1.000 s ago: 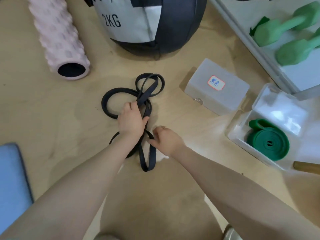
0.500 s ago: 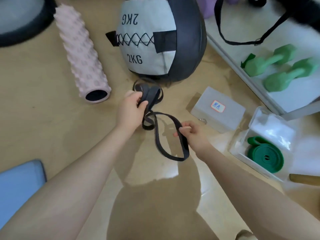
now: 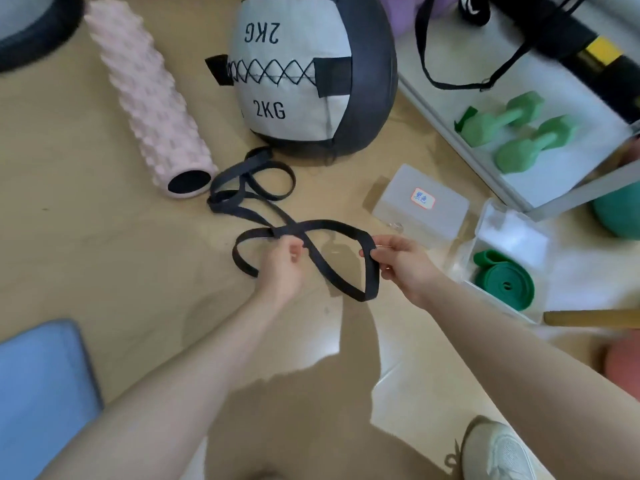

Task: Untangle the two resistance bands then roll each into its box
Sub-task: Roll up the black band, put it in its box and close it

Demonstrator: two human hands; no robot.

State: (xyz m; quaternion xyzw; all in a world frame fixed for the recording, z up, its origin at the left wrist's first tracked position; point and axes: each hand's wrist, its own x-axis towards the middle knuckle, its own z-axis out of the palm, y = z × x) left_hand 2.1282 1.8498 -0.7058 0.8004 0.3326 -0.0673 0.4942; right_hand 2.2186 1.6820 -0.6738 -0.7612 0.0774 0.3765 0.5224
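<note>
1. Black resistance band (image 3: 325,265): twisted loops on the wooden floor (image 3: 86,237), far end just before the 2KG ball (image 3: 304,74); near loops lifted.
2. Left hand (image 3: 282,268): pinching the band's crossing; right hand (image 3: 403,259): pinching the right loop; hands apart.
3. Green band (image 3: 504,280): rolled inside the open clear box (image 3: 498,299); closed labelled box (image 3: 420,202) beside it.

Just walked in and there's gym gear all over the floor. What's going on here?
A person is untwisting a black resistance band. The left hand pinches it where it crosses; the right hand holds a loop, the far end trailing on the floor. A green band already sits rolled in its open box. The labelled box is still shut.
</note>
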